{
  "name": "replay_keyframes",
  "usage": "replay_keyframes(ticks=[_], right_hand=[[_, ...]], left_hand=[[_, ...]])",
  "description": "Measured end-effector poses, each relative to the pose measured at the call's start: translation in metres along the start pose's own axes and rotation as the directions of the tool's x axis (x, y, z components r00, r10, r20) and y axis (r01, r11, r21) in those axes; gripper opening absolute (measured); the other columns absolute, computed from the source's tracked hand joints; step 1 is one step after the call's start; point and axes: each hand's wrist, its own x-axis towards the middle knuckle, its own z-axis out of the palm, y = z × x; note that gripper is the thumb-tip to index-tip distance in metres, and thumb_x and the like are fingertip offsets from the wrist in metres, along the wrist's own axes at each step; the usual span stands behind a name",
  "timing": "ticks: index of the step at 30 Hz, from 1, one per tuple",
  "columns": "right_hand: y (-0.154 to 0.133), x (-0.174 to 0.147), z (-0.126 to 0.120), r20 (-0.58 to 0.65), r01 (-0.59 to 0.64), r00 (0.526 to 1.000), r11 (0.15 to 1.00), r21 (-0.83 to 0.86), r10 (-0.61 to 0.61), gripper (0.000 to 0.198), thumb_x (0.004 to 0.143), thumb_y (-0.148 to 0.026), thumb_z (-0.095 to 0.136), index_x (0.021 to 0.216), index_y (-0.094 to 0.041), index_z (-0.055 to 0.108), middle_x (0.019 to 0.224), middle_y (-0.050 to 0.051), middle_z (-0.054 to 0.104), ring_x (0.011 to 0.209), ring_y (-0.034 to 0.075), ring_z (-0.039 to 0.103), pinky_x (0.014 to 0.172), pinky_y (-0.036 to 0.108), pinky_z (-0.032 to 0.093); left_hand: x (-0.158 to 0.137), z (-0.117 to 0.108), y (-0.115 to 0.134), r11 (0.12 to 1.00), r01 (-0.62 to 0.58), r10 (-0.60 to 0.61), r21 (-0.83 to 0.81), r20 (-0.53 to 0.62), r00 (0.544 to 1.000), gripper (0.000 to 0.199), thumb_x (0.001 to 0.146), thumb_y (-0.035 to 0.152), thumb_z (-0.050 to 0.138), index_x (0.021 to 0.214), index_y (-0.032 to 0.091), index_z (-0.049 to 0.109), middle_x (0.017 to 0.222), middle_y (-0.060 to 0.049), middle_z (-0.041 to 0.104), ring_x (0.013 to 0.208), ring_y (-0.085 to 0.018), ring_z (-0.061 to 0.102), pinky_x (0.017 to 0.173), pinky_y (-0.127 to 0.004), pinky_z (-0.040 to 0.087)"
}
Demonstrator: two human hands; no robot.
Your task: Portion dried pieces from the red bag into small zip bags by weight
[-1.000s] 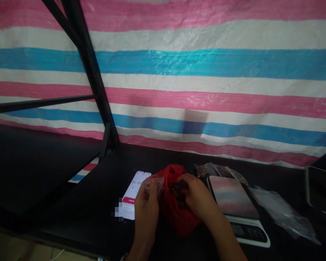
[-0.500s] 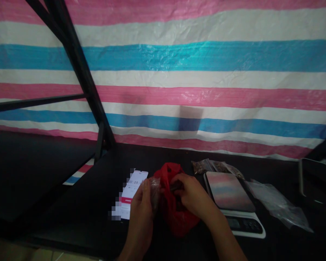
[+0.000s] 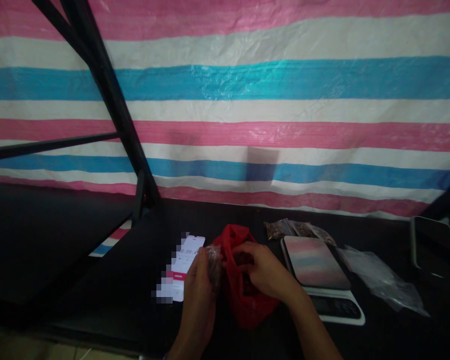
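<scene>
My left hand (image 3: 199, 282) is closed round a small clear plastic bag (image 3: 214, 262), held upright against the side of a red plastic bag (image 3: 253, 312). Inside the red bag's open mouth, my right hand (image 3: 264, 267) has its fingers curled together. Dark brownish bits show by those fingertips, but I cannot make out what they grip. Right of the red bag stands a kitchen scale (image 3: 318, 262) with a shiny metal plate and nothing on it. A lit phone (image 3: 185, 260) showing a running timer lies left of my left hand.
Behind the scale lie several small zip bags (image 3: 279, 230) with brown contents. Flat clear plastic bags (image 3: 384, 280) rest to its right. A second, dark-screened phone (image 3: 435, 247) is at the far right. A black metal post (image 3: 114, 105) rises at the left before a striped sheet (image 3: 285, 80).
My right fingers have shifted slightly within the red bag's mouth, and the dark bit between them shows less. My left hand still holds the clear bag. The view has moved a little.
</scene>
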Motion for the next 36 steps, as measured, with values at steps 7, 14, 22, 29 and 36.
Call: replay_keyframes(ticks=[7,14,22,29,36], right_hand=[[0.006,-0.002,-0.011,0.022,-0.110,0.994,0.934,0.340,0.109,0.036,0.076,-0.005,0.066,0.107,-0.019,0.077,0.097,0.004,0.081,0.096,0.022,0.077,0.090,0.035,0.058],[-0.018,-0.009,-0.027,-0.045,0.025,0.999,0.895,0.446,-0.006,0.030,0.083,-0.016,0.071,0.112,-0.024,0.074,0.112,0.005,0.079,0.107,0.022,0.074,0.100,0.039,0.056],[-0.050,-0.017,-0.015,-0.058,0.183,0.982,0.981,0.065,-0.180,0.048,0.084,0.006,0.056,0.108,-0.028,0.080,0.117,0.001,0.070,0.108,0.015,0.068,0.098,0.027,0.053],[-0.059,-0.019,-0.010,-0.014,0.261,0.964,0.949,-0.176,-0.267,0.052,0.088,0.009,0.048,0.111,-0.025,0.080,0.123,0.003,0.074,0.118,0.017,0.067,0.108,0.032,0.050],[-0.056,-0.017,-0.006,-0.049,0.209,0.976,0.976,-0.057,-0.212,0.053,0.083,0.005,0.057,0.117,-0.030,0.080,0.123,0.000,0.077,0.118,0.018,0.069,0.110,0.034,0.050]], left_hand=[[-0.007,-0.004,0.018,0.947,-0.264,0.279,0.181,-0.062,0.958,0.070,0.080,0.077,0.074,0.121,0.021,0.071,0.095,-0.005,0.080,0.081,-0.022,0.077,0.073,-0.032,0.062],[-0.010,-0.011,0.007,0.684,-0.478,0.422,0.551,0.236,0.875,0.052,0.079,0.036,0.077,0.129,0.024,0.069,0.135,-0.011,0.075,0.125,-0.033,0.069,0.109,-0.049,0.054],[-0.001,-0.013,-0.007,0.638,-0.479,0.341,0.603,0.337,0.878,0.049,0.084,0.035,0.070,0.131,0.023,0.069,0.135,-0.012,0.074,0.127,-0.032,0.069,0.110,-0.052,0.056],[-0.004,-0.018,-0.005,0.607,-0.517,0.349,0.604,0.382,0.856,0.046,0.089,0.033,0.064,0.134,0.023,0.066,0.136,-0.012,0.073,0.128,-0.031,0.069,0.110,-0.052,0.055],[-0.005,-0.018,-0.006,0.625,-0.523,0.300,0.580,0.440,0.846,0.034,0.093,0.034,0.065,0.126,0.025,0.068,0.131,-0.012,0.072,0.123,-0.031,0.069,0.110,-0.054,0.053]])
